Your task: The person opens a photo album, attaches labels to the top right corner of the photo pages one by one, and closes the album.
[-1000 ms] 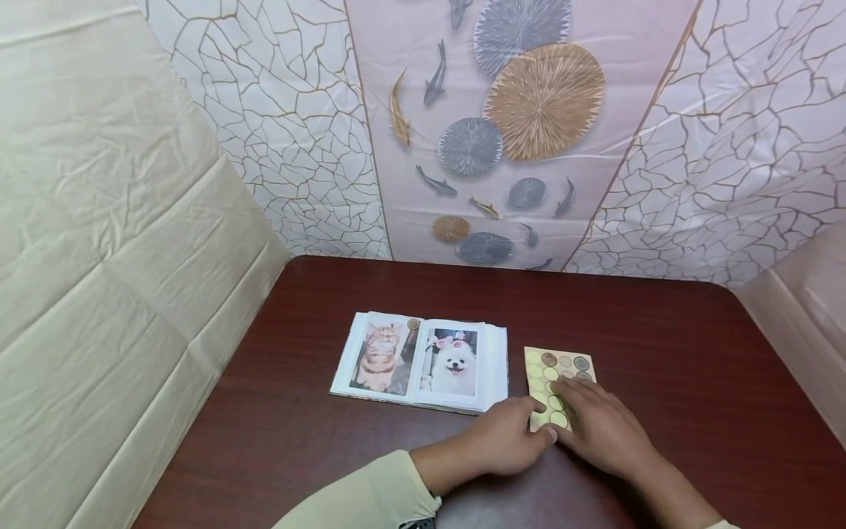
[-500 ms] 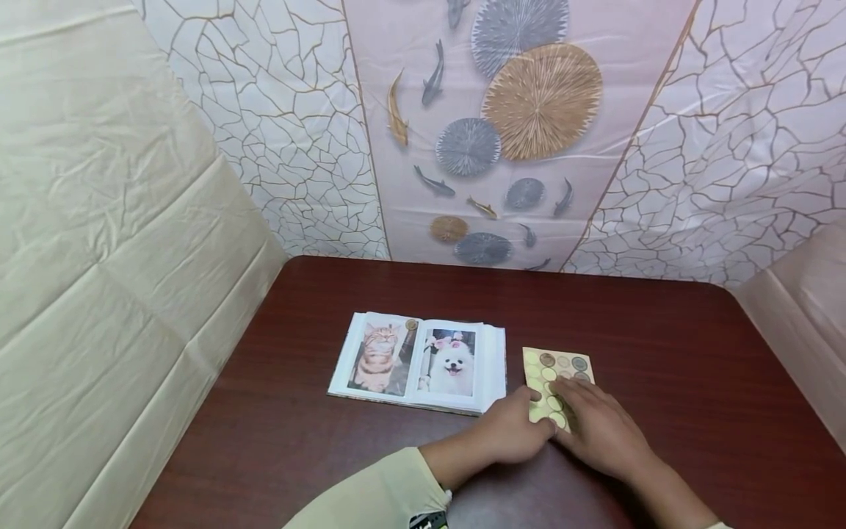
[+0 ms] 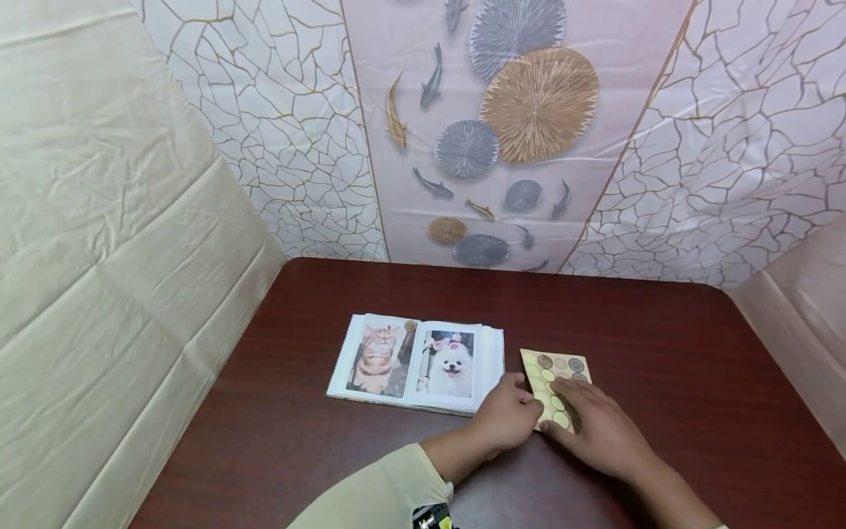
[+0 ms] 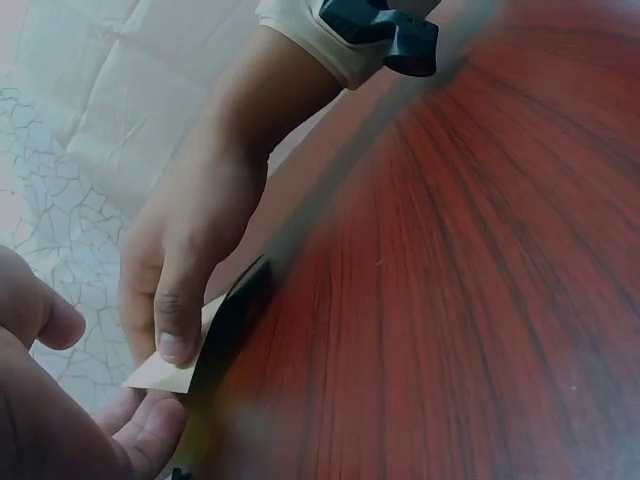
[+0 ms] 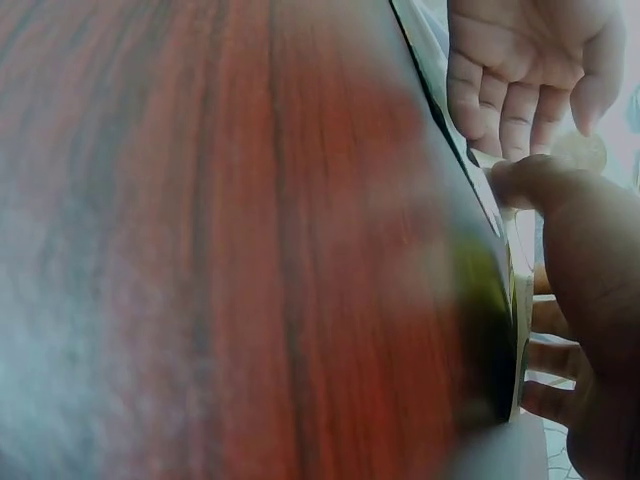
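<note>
A yellowish sticker sheet [image 3: 542, 386] with rows of round stickers lies on the dark red-brown table. My right hand [image 3: 598, 422] holds it, fingers spread over the upper face and thumb at the near edge. In the left wrist view, that thumb [image 4: 177, 335] sits on the pale corner of the sheet [image 4: 165, 375]. At the sheet's near left edge is my left hand [image 3: 505, 415], fingertips right at the border. The right wrist view shows the left fingers [image 5: 515, 115] extended and the thumb apart from them. The right hand covers much of the sheet.
Left of the sheet lies an open photo album [image 3: 489, 367] with a cat picture [image 3: 377, 360] and a white dog picture [image 3: 451, 364]. A round coin-like sticker [image 3: 410, 325] sits at the cat picture's upper corner. Patterned cloth [image 3: 423, 147] hangs behind the table.
My left hand has shifted slightly left and its thumb has come away from the right thumb toward the sheet's left edge. The right hand has stayed over the sheet.
</note>
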A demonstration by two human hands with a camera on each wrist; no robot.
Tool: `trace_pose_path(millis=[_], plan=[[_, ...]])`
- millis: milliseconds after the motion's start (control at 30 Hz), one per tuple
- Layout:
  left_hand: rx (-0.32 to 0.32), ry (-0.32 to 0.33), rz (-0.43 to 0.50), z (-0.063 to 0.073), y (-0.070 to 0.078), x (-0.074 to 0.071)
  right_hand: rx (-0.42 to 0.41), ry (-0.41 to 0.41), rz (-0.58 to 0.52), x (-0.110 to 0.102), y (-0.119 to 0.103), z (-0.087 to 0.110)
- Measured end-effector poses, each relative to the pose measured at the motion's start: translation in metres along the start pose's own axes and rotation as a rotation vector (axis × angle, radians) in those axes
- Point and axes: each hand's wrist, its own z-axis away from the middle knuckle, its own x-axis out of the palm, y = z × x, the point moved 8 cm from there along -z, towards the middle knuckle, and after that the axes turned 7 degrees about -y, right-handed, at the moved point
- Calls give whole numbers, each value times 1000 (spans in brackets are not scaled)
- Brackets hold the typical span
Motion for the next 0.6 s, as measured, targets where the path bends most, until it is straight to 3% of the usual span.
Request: trace_pose_path(millis=[600], plan=[[-4, 43, 159, -21, -3, 10, -23, 43, -32, -5, 0, 3]])
